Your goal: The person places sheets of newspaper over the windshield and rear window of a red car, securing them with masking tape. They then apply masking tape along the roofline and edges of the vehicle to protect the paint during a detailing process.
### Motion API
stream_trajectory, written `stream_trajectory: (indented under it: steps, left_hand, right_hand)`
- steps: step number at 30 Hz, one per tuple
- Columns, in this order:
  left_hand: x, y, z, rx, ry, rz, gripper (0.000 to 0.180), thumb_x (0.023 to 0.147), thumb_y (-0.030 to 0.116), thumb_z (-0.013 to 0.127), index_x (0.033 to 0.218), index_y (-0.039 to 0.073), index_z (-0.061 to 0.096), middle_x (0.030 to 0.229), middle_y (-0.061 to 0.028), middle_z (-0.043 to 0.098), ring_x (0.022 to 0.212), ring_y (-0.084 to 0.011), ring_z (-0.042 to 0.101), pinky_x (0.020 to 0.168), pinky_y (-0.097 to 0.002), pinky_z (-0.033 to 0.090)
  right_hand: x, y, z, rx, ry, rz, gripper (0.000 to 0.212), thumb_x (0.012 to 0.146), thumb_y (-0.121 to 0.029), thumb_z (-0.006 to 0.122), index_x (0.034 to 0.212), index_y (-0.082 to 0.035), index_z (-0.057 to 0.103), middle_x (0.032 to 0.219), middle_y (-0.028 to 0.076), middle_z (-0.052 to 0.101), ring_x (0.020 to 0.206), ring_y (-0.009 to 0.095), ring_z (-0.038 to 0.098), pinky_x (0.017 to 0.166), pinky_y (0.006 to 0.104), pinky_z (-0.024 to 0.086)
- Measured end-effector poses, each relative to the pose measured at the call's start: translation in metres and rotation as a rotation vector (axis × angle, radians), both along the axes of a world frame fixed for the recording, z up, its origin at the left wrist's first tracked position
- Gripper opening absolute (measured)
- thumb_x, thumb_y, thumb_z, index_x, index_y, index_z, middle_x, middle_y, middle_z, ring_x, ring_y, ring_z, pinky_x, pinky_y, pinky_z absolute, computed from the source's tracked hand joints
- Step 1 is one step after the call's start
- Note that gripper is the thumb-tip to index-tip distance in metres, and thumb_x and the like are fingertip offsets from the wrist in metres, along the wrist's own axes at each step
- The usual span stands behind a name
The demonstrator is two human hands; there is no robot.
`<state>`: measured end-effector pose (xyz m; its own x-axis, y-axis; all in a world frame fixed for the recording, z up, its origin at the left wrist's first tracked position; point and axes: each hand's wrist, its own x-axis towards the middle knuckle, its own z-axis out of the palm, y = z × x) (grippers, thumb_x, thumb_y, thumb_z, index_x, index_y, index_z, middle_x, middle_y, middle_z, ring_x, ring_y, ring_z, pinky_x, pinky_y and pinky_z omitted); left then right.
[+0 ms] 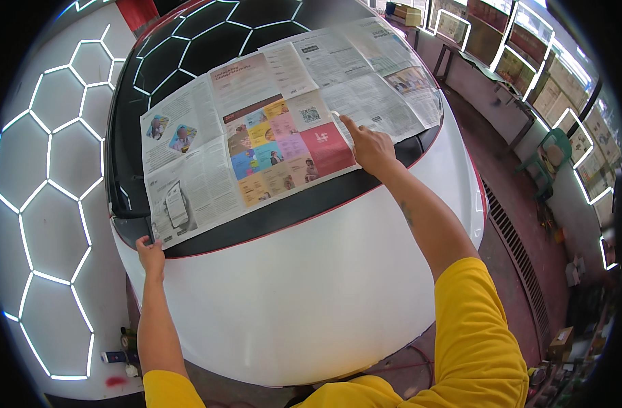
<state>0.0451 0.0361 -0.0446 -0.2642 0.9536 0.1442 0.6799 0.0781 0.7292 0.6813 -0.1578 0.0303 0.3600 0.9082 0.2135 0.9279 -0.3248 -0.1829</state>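
Overlapping newspaper sheets point(263, 146) lie across the dark windshield point(209, 37) of a white car, reaching the black strip at the glass's lower edge. At their lower left corner is my left hand point(150, 257), its thumb and fingers closed on the paper's edge. My right hand point(372, 149) rests over the right part of the sheets, near a red printed block. Its index finger reaches forward and the other fingers curl. A small whitish curved thing point(336, 117) shows at its fingertips; I cannot make out its kind. The white hood point(304, 292) spreads between my forearms.
A wall with glowing hexagon light strips point(49, 136) stands close on the left. To the right, a floor grate point(518, 251) runs beside the car. A green plastic chair point(552, 156) and a cardboard box point(561, 342) stand farther right. A hose lies below the hood.
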Motion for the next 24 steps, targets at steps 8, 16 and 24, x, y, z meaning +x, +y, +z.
stream_trajectory:
  steps: [8,16,24]
  left_hand:
    - [0.004,0.000,0.000,-0.001,-0.012,0.014,0.051,0.099,0.012,0.075,0.145,0.008,0.053,0.100,-0.0078,0.065,0.089,-0.0204,0.064,0.082,-0.0371,0.052]
    - [-0.003,0.004,-0.007,0.005,-0.030,0.011,0.057,0.098,0.013,0.076,0.149,0.008,0.051,0.097,-0.0070,0.064,0.088,-0.0212,0.064,0.086,-0.0373,0.053]
    - [0.003,0.006,-0.007,-0.027,-0.086,-0.009,0.065,0.097,0.014,0.077,0.154,0.008,0.047,0.111,-0.0116,0.070,0.099,-0.0233,0.067,0.091,-0.0389,0.053]
  right_hand:
    - [0.000,0.006,-0.011,-0.020,-0.085,0.010,0.084,0.098,-0.007,0.068,0.169,-0.035,0.033,0.115,0.012,0.075,0.098,0.035,0.077,0.087,0.0458,0.059]
    - [0.013,-0.006,-0.017,0.170,-0.059,-0.041,0.077,0.099,-0.015,0.071,0.166,-0.034,0.037,0.118,0.011,0.073,0.095,0.036,0.077,0.085,0.0470,0.059]
    - [0.073,-0.022,-0.030,1.274,1.168,-0.523,0.083,0.106,-0.010,0.062,0.171,-0.004,0.011,0.122,0.017,0.073,0.090,0.023,0.076,0.077,0.0362,0.059]
